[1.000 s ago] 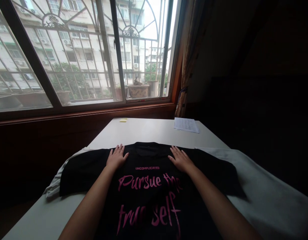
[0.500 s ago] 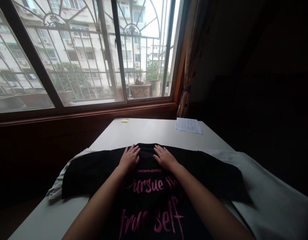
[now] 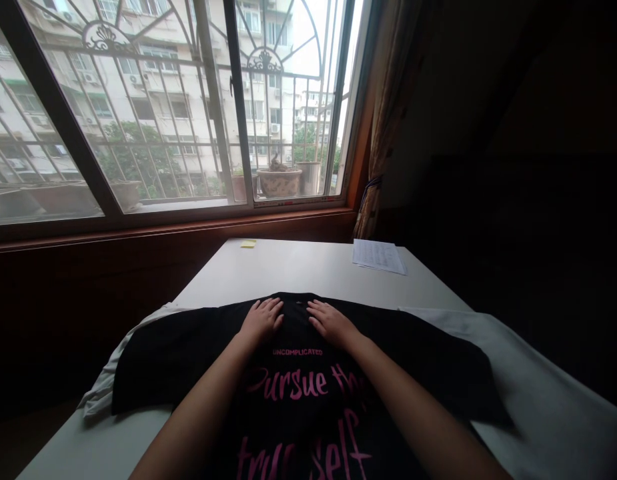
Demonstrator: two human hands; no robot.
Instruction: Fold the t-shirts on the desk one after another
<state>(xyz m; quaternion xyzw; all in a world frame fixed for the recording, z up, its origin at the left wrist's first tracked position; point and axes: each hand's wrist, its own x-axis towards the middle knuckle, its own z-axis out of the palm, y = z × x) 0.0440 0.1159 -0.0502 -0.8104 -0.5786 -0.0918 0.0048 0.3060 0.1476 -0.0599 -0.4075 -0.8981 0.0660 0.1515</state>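
Note:
A black T-shirt with pink lettering lies spread out, its collar toward the window and both sleeves stretched sideways. My left hand rests flat on the cloth just left of the collar, fingers extended. On the collar's other side, my right hand lies flat as well, its fingers pointing in toward the neckline. Neither hand grips the fabric. My forearms cover parts of the printed words, and the shirt's lower end runs out of the picture.
The shirt lies on a white table. Light grey cloth drapes over the right side, with more pale fabric under the left sleeve. Papers and a yellow sticky note sit at the far end, below a barred window.
Both hands stay flat beside the collar, with their fingers a little nearer the neckline. The shirt and table appear slightly lower in the picture.

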